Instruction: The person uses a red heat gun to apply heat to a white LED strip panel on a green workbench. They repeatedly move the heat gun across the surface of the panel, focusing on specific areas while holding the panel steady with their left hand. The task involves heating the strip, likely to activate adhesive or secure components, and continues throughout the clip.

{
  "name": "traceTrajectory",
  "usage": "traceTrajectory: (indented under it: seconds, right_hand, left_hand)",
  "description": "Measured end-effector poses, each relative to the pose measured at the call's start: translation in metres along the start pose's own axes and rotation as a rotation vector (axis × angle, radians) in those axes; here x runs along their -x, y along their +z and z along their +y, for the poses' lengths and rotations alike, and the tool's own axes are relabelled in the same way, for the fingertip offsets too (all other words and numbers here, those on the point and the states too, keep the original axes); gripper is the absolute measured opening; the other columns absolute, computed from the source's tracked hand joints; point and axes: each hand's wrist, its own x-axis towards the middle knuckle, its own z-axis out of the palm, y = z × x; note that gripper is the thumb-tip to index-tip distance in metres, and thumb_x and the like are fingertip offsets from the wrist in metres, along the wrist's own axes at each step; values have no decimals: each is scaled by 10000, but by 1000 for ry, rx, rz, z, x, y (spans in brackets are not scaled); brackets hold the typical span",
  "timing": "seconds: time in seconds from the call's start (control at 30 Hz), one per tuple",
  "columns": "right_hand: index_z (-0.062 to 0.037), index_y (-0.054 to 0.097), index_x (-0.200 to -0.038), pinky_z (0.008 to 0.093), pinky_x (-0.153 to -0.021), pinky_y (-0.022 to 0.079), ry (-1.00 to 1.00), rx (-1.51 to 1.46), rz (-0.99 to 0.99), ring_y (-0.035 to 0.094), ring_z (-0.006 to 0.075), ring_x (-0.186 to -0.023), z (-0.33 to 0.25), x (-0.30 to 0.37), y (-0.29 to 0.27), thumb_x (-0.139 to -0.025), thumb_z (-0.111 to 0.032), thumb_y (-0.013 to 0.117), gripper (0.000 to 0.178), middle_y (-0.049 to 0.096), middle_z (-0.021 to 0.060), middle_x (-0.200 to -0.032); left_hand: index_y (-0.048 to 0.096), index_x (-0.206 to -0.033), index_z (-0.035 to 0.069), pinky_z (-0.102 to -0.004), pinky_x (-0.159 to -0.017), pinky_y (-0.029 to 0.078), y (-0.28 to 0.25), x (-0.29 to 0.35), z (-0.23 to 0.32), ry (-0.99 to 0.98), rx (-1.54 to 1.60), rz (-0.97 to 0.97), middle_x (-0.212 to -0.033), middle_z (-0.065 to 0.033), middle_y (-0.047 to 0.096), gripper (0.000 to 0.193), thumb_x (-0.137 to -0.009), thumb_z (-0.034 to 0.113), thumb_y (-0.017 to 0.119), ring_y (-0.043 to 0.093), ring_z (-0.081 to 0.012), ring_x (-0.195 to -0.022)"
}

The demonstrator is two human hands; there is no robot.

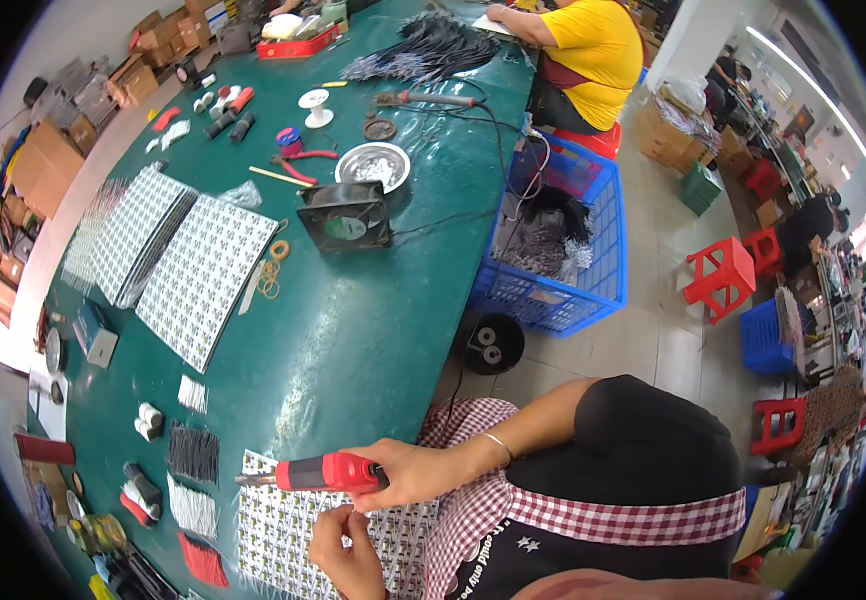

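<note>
My right hand [403, 472] grips a red and black soldering gun [318, 473], its metal tip pointing left over the table. Below it, my left hand [345, 552] is closed in a pinch near the gun's rear end; what its fingers hold is too small to make out. Under both hands lies a white circuit board panel [263, 530] covered with rows of small parts. Just left of the panel are bundles of cut wires: black wires [193, 453], white wires [193, 508] and red wires [203, 560].
Stacked board panels [208, 270] lie farther up the green table [353, 330]. Near them stand a small black fan [345, 215], a metal bowl [373, 165] and a corded iron [423, 98]. A blue crate [608, 250] holds black cables beside the table. A person in yellow [598, 60] sits beyond.
</note>
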Motion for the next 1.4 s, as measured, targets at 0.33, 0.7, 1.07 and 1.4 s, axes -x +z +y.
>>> traceTrajectory:
  seconds: [0.33, 0.7, 1.07, 1.4]
  right_hand:
    - [-10, 619, -1138, 276, -721, 533, 370, -200, 0, 639, 102, -826, -32, -1, -23, -901, -131, 720, 285, 672, 31, -885]
    - [51, 514, -1272, 304, -572, 517, 271, -153, 105, 547, 135, -533, -4, -3, -52, -964, -305, 637, 486, 568, 73, -677]
    - [-6, 614, -1042, 231, -524, 451, 423, -20, 129, 549, 68, -570, -5, 6, -28, -898, -87, 696, 184, 608, 11, -723]
    - [-3, 655, -1071, 236, -640, 466, 457, 194, 96, 559, 52, -739, -4, 9, -27, -828, -79, 773, 280, 651, -17, -911]
  left_hand:
    - [655, -906, 14, -360, -654, 517, -7, -17, -5, -24, 6, 40, -903, -126, 650, 100, -819, -26, 683, 650, -313, -759]
    - [692, -898, 56, -343, -556, 436, -25, -21, -94, 132, -515, 242, -720, -68, 486, 151, -756, 6, 705, 535, -218, -628]
    - [686, -972, 36, -319, -594, 451, -19, -23, -106, 237, -583, 169, -740, -55, 462, 252, -725, -4, 663, 528, -194, -667]
    - [666, -965, 32, -334, -607, 448, -23, -19, -102, 226, -544, 185, -765, -64, 469, 237, -732, -6, 656, 525, -210, -687]
